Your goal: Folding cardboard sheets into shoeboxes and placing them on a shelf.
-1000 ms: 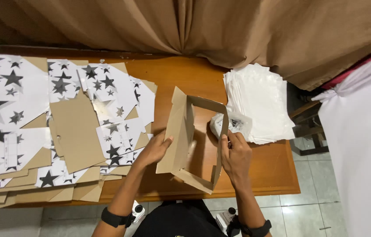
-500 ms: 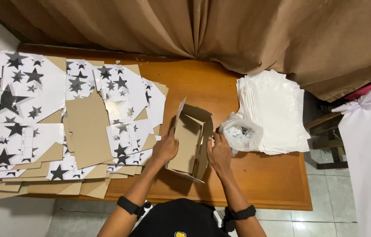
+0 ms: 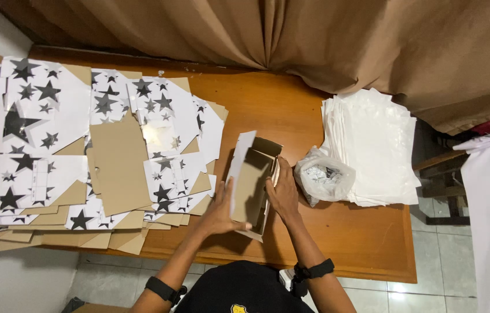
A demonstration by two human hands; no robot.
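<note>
A small cardboard box [image 3: 251, 179], brown inside and white outside, stands partly folded on the wooden table [image 3: 280, 110]. My left hand [image 3: 222, 211] presses against its left wall, with the thumb hooked over the lower edge. My right hand [image 3: 284, 194] lies flat against its right wall, fingers pointing up. Both hands squeeze the box between them. A black band sits on each wrist.
Several flat box blanks printed with black stars [image 3: 82, 145] cover the table's left half. A clear plastic bag of small items [image 3: 323, 179] lies just right of the box, beside a stack of white sheets [image 3: 372, 145]. A brown curtain [image 3: 291, 35] hangs behind.
The box has been pressed narrower between my hands, and its top flap has come up. The view has shifted slightly, so the table sits a little more to the left.
</note>
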